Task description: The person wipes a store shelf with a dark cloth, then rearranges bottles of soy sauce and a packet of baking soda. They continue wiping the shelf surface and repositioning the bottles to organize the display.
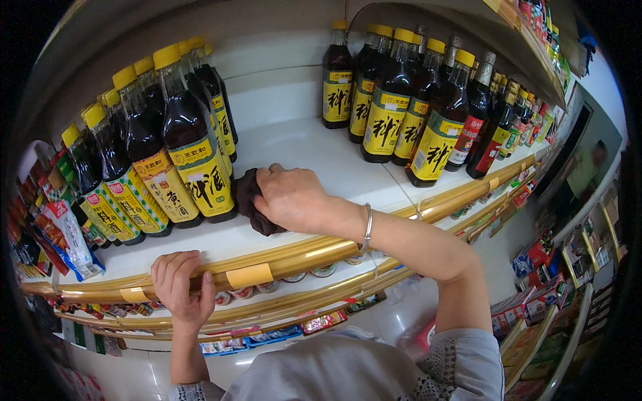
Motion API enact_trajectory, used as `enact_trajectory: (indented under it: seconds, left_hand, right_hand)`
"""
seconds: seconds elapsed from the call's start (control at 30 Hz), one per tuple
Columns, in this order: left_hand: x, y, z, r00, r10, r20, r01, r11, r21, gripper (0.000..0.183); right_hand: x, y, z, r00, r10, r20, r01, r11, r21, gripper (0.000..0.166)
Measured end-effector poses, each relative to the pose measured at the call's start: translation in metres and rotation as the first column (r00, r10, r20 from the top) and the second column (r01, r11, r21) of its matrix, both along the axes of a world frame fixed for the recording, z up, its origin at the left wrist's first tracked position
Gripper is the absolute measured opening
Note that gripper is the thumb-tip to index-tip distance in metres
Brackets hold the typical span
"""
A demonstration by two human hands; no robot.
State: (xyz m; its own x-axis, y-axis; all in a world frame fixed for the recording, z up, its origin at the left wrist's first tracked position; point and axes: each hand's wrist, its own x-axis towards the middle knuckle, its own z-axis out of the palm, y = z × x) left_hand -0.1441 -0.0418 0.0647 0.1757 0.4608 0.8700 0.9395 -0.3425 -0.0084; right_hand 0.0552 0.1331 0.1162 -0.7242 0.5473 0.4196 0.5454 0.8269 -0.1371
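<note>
My right hand [288, 200], with a silver bangle at the wrist, presses a dark cloth [255, 203] onto the white shelf board [301, 145]. The cloth lies close beside a yellow-capped glass bottle of cooking wine [198, 145], the nearest in a group of several upright bottles on the left. My left hand [183, 285] is curled over the gold-coloured shelf edge [311, 248], its thumb near a blank yellow label strip [249, 276]. More upright cooking wine bottles [388, 108] stand to the right of the bare stretch of shelf.
An upper shelf [531, 47] overhangs at the right. Bagged goods [72, 240] lean at the far left. Lower shelves hold jars [324, 270] and packets [323, 321]. Across the aisle on the right are stocked shelves [531, 346], with a person [584, 170] farther back.
</note>
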Motion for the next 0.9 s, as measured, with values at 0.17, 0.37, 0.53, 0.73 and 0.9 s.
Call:
enact_trajectory:
  seconds: [0.17,0.37,0.53,0.73,0.9]
  left_hand:
    - [0.002,0.003,0.002,1.0,-0.016,0.011,0.016,1.0,0.008,0.027]
    - [-0.002,0.0,-0.002,1.0,0.014,0.012,-0.014,1.0,0.009,0.026]
    - [0.0,0.002,-0.001,1.0,0.012,0.011,-0.012,0.999,0.029,0.025]
    - [-0.003,0.001,-0.003,1.0,0.007,0.012,-0.007,0.999,0.051,0.027]
    - [-0.003,0.002,-0.002,1.0,-0.007,0.006,0.007,0.997,0.073,0.029]
  right_hand:
    - [0.001,-0.006,-0.002,0.998,0.043,-0.045,-0.042,0.999,0.024,0.032]
    - [0.006,0.001,0.03,0.958,0.118,0.262,-0.127,0.992,0.019,0.045]
    - [-0.007,-0.001,0.003,0.971,0.234,0.049,-0.232,0.972,-0.037,0.052]
    - [-0.003,0.002,0.006,0.961,0.27,0.067,-0.254,0.95,-0.182,0.046]
    - [-0.001,-0.003,0.004,0.963,0.263,-0.064,-0.27,0.919,-0.286,0.061]
